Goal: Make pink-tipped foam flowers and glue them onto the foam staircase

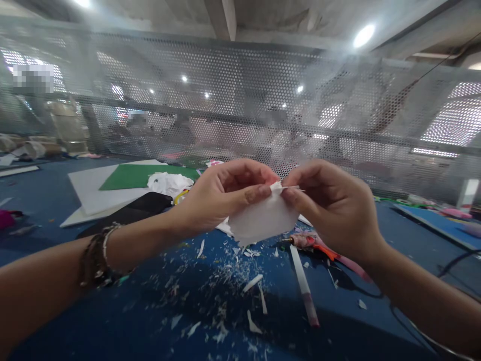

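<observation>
A thin white piece of paper (265, 220) hangs between my hands above the table, its upper edge gathered to a small point. My left hand (235, 195) pinches that gathered edge between thumb and fingertips. From the other side, my right hand (330, 200) pinches the same top edge, and a thin pale strand pokes out by its thumb. Just below the right hand lies a hot glue gun (306, 240) with a reddish body and an orange trigger, its tip pointing left. A narrow white strip (300, 271) with a pinkish end rests under it.
Paper scraps (251, 283) litter the blue table (139, 311). At left are white sheets (88, 188), a green sheet (128, 176), crumpled white paper (169, 184) and a black case (146, 208). A perforated metal screen (233, 100) stands behind. A dark cable (406, 323) runs at right.
</observation>
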`<state>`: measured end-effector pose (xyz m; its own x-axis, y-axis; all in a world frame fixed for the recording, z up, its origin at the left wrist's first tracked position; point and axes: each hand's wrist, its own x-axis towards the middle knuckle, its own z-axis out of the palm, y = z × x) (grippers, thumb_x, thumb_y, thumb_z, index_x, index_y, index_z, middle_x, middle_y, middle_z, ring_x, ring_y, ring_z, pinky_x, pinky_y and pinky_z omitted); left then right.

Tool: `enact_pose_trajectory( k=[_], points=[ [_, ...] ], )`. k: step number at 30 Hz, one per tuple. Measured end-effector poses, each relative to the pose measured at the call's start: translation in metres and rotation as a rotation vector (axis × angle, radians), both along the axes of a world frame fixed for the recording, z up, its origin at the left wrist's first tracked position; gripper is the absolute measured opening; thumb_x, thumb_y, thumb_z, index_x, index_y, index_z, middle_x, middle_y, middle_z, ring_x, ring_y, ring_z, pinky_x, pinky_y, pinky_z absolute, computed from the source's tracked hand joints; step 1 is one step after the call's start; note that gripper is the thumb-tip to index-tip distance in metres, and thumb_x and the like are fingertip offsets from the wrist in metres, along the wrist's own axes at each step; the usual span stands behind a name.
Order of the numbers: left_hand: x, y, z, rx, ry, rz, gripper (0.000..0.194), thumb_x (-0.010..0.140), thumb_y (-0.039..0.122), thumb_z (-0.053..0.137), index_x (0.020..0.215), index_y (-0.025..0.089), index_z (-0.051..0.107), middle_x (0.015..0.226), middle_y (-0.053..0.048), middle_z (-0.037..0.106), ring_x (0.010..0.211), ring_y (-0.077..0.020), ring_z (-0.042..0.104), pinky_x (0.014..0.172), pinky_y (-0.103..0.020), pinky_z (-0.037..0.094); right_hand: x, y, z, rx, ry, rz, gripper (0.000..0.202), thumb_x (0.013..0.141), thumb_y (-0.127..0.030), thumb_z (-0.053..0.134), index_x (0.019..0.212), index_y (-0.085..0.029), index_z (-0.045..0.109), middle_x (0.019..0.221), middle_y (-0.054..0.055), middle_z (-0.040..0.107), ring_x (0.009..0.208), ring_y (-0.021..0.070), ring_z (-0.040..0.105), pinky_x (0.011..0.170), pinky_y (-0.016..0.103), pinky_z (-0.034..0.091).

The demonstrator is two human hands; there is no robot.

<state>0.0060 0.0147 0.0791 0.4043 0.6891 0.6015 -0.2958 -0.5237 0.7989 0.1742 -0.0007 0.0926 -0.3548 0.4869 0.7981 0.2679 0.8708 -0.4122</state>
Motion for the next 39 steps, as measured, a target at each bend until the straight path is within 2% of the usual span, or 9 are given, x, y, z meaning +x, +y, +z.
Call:
enact_pose_trajectory(
  k=[4,9,15,20,24,28,31,34,39],
  points=[
    [0.001,0.002,-0.003,-0.061,-0.036,-0.062,0.005,0.069,0.018,0.066,0.072,0.017,0.062,0.069,0.003,0.061,0.06,-0.0048,0.054,0.053,-0.012,0.043,-0.001,0.0,0.0,-0.022,-0.001,-0.012,0.007,0.072,-0.011,0.056,0.07,-0.018,0.052,0.061,-0.004,0.055,0.049,0.0036,0.05,0.041,0.014,0.041],
    [0.003,0.006,-0.005,-0.044,-0.058,-0.038,0.007,0.066,0.019,0.068,0.067,0.016,0.061,0.069,0.002,0.063,0.064,-0.0072,0.056,0.058,-0.017,0.045,-0.001,0.002,-0.004,0.016,-0.018,-0.057,0.006,0.073,-0.012,0.054,0.072,-0.018,0.051,0.065,-0.004,0.055,0.052,0.0039,0.05,0.042,0.014,0.041],
    [0.006,-0.002,-0.002,0.113,-0.013,0.138,0.003,0.068,0.014,0.063,0.066,0.016,0.064,0.077,0.0,0.063,0.077,-0.0102,0.057,0.069,-0.02,0.046,-0.001,0.002,-0.009,0.145,-0.043,-0.04,0.01,0.073,-0.013,0.056,0.071,-0.02,0.049,0.066,-0.004,0.056,0.062,0.0069,0.054,0.056,0.019,0.046],
    [0.005,-0.009,-0.001,0.325,0.068,0.281,0.011,0.072,0.012,0.058,0.073,0.02,0.065,0.08,-0.001,0.063,0.081,-0.0126,0.057,0.076,-0.026,0.045,0.0,-0.001,-0.008,0.224,-0.085,-0.068,0.009,0.075,-0.015,0.056,0.071,-0.02,0.05,0.065,-0.004,0.057,0.06,0.007,0.054,0.055,0.019,0.045],
    [0.002,-0.006,-0.003,0.444,0.103,0.306,0.012,0.072,0.016,0.06,0.078,0.024,0.066,0.086,-0.002,0.063,0.083,-0.0149,0.056,0.077,-0.03,0.045,-0.001,-0.005,-0.007,0.308,-0.098,-0.128,0.011,0.075,-0.014,0.056,0.069,-0.022,0.051,0.064,-0.004,0.059,0.056,0.0079,0.054,0.051,0.021,0.045],
    [-0.001,-0.004,-0.003,0.483,0.116,0.288,0.013,0.072,0.019,0.061,0.08,0.027,0.067,0.09,-0.002,0.063,0.084,-0.0156,0.057,0.074,-0.029,0.045,-0.002,-0.009,-0.007,0.378,-0.12,-0.232,0.013,0.075,-0.013,0.057,0.07,-0.024,0.051,0.063,-0.004,0.061,0.055,0.009,0.057,0.049,0.021,0.045],
    [-0.003,-0.003,-0.002,0.517,0.124,0.333,0.014,0.073,0.018,0.061,0.081,0.028,0.067,0.09,-0.001,0.065,0.084,-0.0153,0.057,0.075,-0.028,0.045,-0.002,-0.01,-0.007,0.402,-0.163,-0.26,0.012,0.077,-0.013,0.054,0.074,-0.024,0.052,0.066,-0.003,0.063,0.056,0.0094,0.058,0.048,0.021,0.046],
    [-0.004,-0.004,-0.001,0.611,0.143,0.43,0.015,0.073,0.018,0.06,0.082,0.029,0.067,0.089,0.0,0.066,0.084,-0.0152,0.058,0.076,-0.028,0.044,-0.001,-0.008,-0.006,0.393,-0.182,-0.236,0.012,0.078,-0.012,0.052,0.077,-0.024,0.051,0.07,-0.003,0.064,0.057,0.0085,0.059,0.047,0.019,0.046],
    [-0.001,-0.011,0.0,0.76,0.209,0.575,0.012,0.073,0.018,0.06,0.081,0.025,0.067,0.086,-0.002,0.067,0.079,-0.0156,0.059,0.071,-0.028,0.046,0.0,-0.002,-0.01,0.328,-0.111,-0.198,0.006,0.078,-0.016,0.053,0.079,-0.022,0.051,0.074,-0.002,0.065,0.062,0.009,0.061,0.052,0.019,0.048]
  ],
)
